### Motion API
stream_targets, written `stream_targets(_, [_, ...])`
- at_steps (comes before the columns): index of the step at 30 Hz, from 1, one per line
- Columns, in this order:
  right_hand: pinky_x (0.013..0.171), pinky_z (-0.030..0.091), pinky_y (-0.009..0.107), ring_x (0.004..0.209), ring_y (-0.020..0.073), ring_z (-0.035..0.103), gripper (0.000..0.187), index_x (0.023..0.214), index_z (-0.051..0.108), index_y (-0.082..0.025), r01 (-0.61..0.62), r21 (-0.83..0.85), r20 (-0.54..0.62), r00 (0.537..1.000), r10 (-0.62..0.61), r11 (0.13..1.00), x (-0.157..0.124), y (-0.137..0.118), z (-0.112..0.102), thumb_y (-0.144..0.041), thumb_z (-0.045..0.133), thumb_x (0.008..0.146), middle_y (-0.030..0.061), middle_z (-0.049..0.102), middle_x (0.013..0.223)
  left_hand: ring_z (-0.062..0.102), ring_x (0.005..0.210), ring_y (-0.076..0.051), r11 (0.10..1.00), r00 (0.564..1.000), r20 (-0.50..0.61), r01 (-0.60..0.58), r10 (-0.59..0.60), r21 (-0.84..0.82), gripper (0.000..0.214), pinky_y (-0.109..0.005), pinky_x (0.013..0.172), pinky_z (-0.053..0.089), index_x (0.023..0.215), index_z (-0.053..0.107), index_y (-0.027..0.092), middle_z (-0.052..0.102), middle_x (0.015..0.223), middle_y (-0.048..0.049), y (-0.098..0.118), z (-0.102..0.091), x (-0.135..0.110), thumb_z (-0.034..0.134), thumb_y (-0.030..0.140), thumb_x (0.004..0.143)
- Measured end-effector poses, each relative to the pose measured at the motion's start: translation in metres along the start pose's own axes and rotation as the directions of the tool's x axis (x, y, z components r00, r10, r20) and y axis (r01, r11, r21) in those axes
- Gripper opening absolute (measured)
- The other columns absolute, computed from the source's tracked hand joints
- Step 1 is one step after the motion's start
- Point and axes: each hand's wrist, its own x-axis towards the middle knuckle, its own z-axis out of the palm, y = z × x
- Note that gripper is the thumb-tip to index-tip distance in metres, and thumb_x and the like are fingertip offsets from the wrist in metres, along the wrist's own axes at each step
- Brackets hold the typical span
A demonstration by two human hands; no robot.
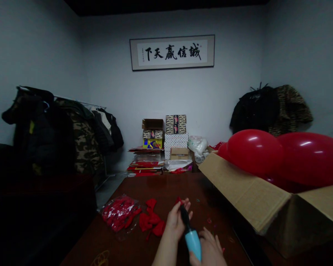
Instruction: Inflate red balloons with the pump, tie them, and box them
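Fingers of the left hand (177, 221) curl by the tapered black nozzle (185, 218) of a light-blue plastic pump (193, 242), lower centre; I cannot tell how tightly. A red scrap (178, 200) shows at its tip. The right hand (210, 249) holds the pump's body.

A framed calligraphy panel (172, 53) with five large black characters hangs on the back wall (108, 66). Below it, a black-patterned box (176, 124) tops a white dotted box (176, 140), beside a yellow carton (153, 143). A camouflage jacket (84, 142) hangs on the clothes rack (84, 102) at left; at right, a black jacket (255, 111) hangs beside a tiger-striped coat (293, 105).
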Motion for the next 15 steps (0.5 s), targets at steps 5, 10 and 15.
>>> stream_targets(5, [0.106,0.024,0.055,0.118,0.0327,0.048,0.052,0.104,0.062,-0.007,-0.049,-0.052,0.022,0.998,0.051,0.997,0.012,-0.009,-0.028,-0.035,0.043,0.065,0.0196,0.060,0.116,0.066,0.088,-0.021,0.999,0.995,-0.102,-0.006,0.002,-0.039,0.004,-0.039,0.084,0.044,0.079,0.061,0.016,0.070,0.089,-0.0078,-0.008,-0.002,0.013,0.059,0.019,0.077])
stream_targets(10, [0.106,0.020,0.058,0.126,0.0326,0.041,0.049,0.101,0.065,-0.012,-0.024,-0.102,0.064,0.997,0.031,0.994,0.023,-0.002,-0.018,-0.032,0.048,0.059,0.0178,0.058,0.122,0.066,0.085,-0.022,0.993,0.988,-0.152,-0.049,0.032,-0.111,0.008,-0.037,0.079,0.046,0.084,0.061,0.017,0.070,0.090,-0.0085,-0.019,-0.041,0.014,0.057,0.022,0.079])
stream_targets(15, [0.109,0.016,0.056,0.129,0.0312,0.036,0.051,0.107,0.061,-0.012,-0.020,0.035,-0.079,0.997,0.022,0.999,0.042,-0.020,-0.021,-0.038,0.041,0.069,0.0154,0.057,0.123,0.065,0.070,-0.016,0.974,0.968,-0.178,-0.144,0.175,0.173,0.009,-0.028,0.064,0.045,0.082,0.062,0.016,0.069,0.080,-0.0045,0.025,0.009,0.034,0.058,0.023,0.079])
